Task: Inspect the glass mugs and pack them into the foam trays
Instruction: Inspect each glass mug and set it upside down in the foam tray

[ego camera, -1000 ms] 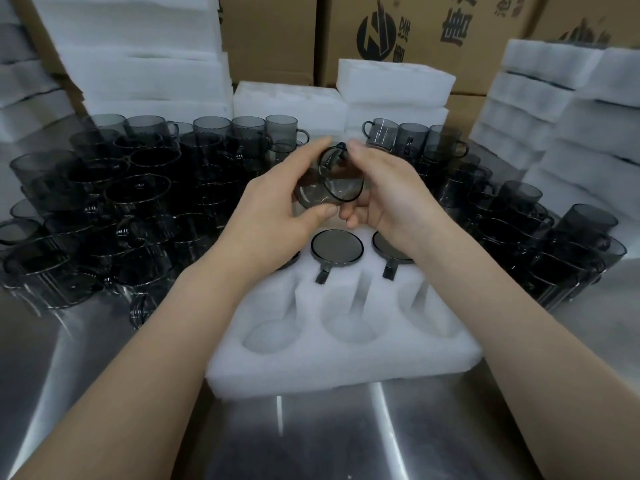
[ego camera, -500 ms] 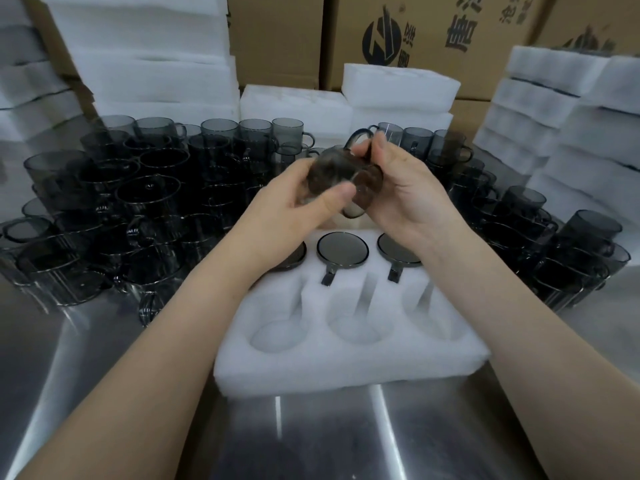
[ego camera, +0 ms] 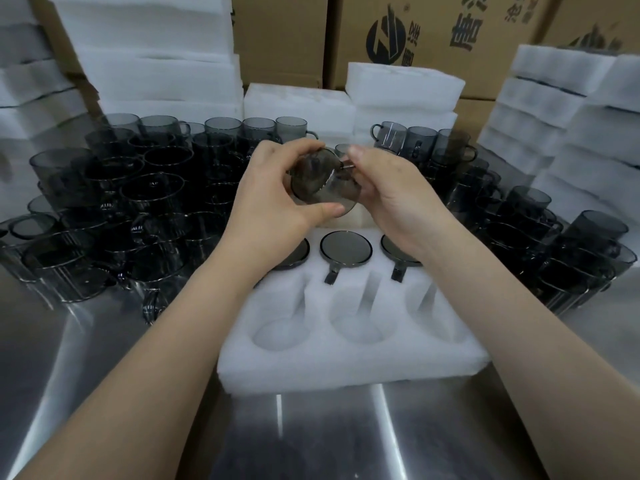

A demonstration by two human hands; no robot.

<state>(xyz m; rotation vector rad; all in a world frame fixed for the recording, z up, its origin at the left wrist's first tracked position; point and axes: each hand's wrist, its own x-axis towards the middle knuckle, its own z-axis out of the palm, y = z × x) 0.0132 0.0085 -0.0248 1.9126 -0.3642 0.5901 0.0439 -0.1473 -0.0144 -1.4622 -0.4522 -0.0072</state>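
Smoky grey glass mug [ego camera: 322, 183] sits in the middle of the frame, clamped between both my hands. My left hand [ego camera: 273, 199] wraps round its body with the thumb along the lower edge. My right hand [ego camera: 391, 195] pinches the other side, about where the handle is.

Just below them, lower centre, is the white foam tray [ego camera: 346, 368]. It has three packed mugs [ego camera: 345, 248] bottoms-up in its far row and three round pockets showing in the near row.

Loose mugs [ego camera: 138, 202] crowd the steel table [ego camera: 311, 438] at left, and there are more mugs [ego camera: 519, 230] at right. Foam stacks [ego camera: 156, 74] and cardboard boxes [ego camera: 433, 29] fill the top.
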